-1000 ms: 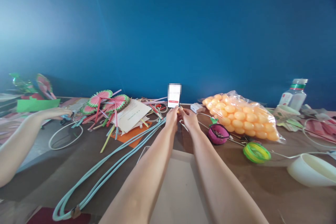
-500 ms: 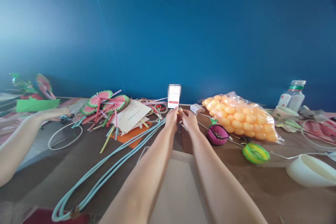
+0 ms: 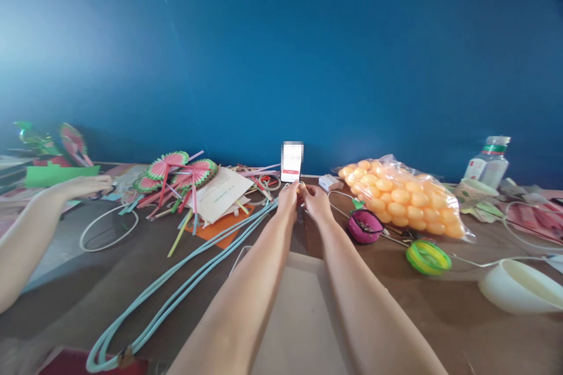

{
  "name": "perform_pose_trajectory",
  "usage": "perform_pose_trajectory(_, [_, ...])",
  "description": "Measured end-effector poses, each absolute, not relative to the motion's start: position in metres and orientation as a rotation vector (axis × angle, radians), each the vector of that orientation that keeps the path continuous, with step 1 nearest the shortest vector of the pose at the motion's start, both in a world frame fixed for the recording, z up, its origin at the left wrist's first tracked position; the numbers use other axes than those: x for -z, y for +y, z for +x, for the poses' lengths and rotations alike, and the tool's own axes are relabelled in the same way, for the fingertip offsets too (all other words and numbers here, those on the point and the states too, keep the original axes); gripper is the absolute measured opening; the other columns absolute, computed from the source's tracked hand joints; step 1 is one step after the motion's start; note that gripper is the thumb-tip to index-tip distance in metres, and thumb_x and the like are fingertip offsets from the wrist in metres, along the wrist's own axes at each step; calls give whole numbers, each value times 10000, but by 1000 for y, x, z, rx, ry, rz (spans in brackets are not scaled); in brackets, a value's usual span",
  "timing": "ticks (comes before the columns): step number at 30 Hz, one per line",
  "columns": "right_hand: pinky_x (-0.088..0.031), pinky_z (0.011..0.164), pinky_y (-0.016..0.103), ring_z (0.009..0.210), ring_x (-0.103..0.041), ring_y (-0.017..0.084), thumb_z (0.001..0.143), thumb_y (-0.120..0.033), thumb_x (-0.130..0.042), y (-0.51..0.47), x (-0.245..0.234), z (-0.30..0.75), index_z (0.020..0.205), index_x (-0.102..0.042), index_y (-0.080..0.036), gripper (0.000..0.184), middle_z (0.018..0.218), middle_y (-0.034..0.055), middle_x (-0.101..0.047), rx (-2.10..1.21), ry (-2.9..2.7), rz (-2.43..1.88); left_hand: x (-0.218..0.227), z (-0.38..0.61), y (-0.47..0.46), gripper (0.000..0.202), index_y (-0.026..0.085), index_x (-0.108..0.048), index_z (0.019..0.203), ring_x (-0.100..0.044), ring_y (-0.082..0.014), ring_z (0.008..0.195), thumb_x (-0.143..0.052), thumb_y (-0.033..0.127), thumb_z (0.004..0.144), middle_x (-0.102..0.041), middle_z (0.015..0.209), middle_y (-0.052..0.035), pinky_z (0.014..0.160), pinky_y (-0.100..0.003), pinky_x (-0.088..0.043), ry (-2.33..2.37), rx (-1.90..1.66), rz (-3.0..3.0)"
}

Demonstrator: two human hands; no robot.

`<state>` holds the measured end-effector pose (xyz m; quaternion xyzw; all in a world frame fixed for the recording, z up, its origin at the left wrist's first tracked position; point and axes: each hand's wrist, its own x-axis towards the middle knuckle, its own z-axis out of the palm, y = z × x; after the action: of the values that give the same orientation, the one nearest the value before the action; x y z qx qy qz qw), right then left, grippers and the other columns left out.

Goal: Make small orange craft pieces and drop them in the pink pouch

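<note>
Straight ahead, my left hand [image 3: 289, 196] and my right hand [image 3: 315, 197] meet with fingers closed in a pinch. Between the fingertips shows a small yellowish thing [image 3: 301, 186], too small to name and mostly covered by the fingers. Just behind my hands a phone [image 3: 291, 164] stands upright with a lit white screen, part of it blurred out. Under my forearms lies a pale, shallow box or tray [image 3: 303, 316].
Light-blue tubes [image 3: 185, 290], watermelon-patterned paper fans [image 3: 193, 173] and papers [image 3: 220, 196] lie left. Rightward are a bag of orange plastic balls [image 3: 404, 196], a magenta pouch [image 3: 365, 225], a green-yellow coil [image 3: 427, 256] and a white cup [image 3: 521, 286]. Another person's arm [image 3: 35, 228] reaches in at far left.
My hands stay together in front of the phone, with only slight finger movement. At the far left, the other person's hand has shifted a little to the left.
</note>
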<state>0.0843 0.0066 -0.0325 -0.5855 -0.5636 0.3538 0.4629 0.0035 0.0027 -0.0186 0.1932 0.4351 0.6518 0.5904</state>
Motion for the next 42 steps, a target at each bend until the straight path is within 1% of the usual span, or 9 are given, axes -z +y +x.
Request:
perform_pose_trajectory(9, [-558, 764, 353, 930, -700, 241, 875, -463, -574, 4, 30, 84, 1059, -701, -182, 359, 1071, 102, -732, -878, -1391, -1452, 16, 4, 2, 105, 116, -637, 817, -670, -197, 647, -632, 220, 820, -639, 708, -68, 669, -309, -529, 1017, -1527, 449])
perform_pose_trajectory(18, [-556, 748, 346, 917, -698, 235, 872, -461, -581, 3, 30, 84, 1058, -704, -185, 354, 1057, 101, -735, -868, -1389, -1458, 17, 4, 2, 87, 131, -637, 800, -677, -200, 685, -637, 217, 818, -629, 668, -57, 674, -292, -528, 1026, -1519, 434])
perform_pose_trajectory(21, [-550, 761, 345, 952, -692, 240, 876, -462, -577, 3, 30, 84, 1072, -702, -183, 364, 1069, 102, -733, -866, -1391, -1467, 16, 4, 2, 87, 130, -642, 812, -674, -195, 678, -638, 217, 820, -646, 681, -64, 660, -286, -528, 1023, -1517, 429])
perform_pose_trajectory(24, [-541, 777, 348, 935, -693, 239, 886, -449, -566, 1, 27, 84, 1089, -702, -174, 368, 1084, 108, -732, -860, -1405, -1473, 16, 4, 2, 92, 128, -645, 816, -672, -191, 671, -644, 220, 819, -652, 686, -66, 656, -284, -529, 1017, -1514, 421])
perform_pose_trajectory(30, [-517, 794, 328, 887, -699, 230, 904, -410, -542, -5, 20, 85, 1063, -718, -162, 343, 978, 106, -750, -734, -1487, -1480, 15, 3, 1, 99, 131, -645, 785, -679, -198, 687, -673, 224, 805, -652, 696, -75, 675, -292, -530, 990, -1508, 439])
perform_pose_trajectory(33, [-517, 799, 334, 894, -699, 235, 900, -426, -544, -4, 22, 85, 1076, -717, -160, 363, 991, 109, -750, -728, -1495, -1476, 14, 3, 1, 110, 125, -643, 778, -677, -198, 682, -682, 226, 800, -652, 700, -80, 671, -296, -532, 978, -1502, 449])
perform_pose_trajectory(36, [-535, 744, 311, 880, -702, 224, 885, -464, -553, 1, 27, 85, 1082, -717, -182, 381, 1019, 97, -749, -792, -1433, -1426, 15, 2, 2, 112, 121, -636, 777, -669, -188, 657, -679, 221, 803, -645, 692, -74, 655, -293, -534, 947, -1514, 443])
perform_pose_trajectory(40, [-545, 619, 282, 748, -702, 203, 895, -530, -494, 7, 32, 84, 1051, -721, -178, 447, 916, 89, -752, -925, -1309, -1371, 16, 3, 5, 116, 126, -620, 775, -668, -177, 650, -679, 223, 804, -632, 661, -57, 634, -274, -537, 896, -1535, 423])
perform_pose_trajectory(42, [-545, 586, 283, 698, -696, 199, 887, -554, -496, 7, 32, 84, 1067, -716, -167, 481, 894, 91, -751, -972, -1276, -1352, 17, 3, 5, 120, 128, -618, 776, -672, -178, 657, -682, 227, 802, -626, 645, -51, 630, -266, -539, 892, -1527, 426])
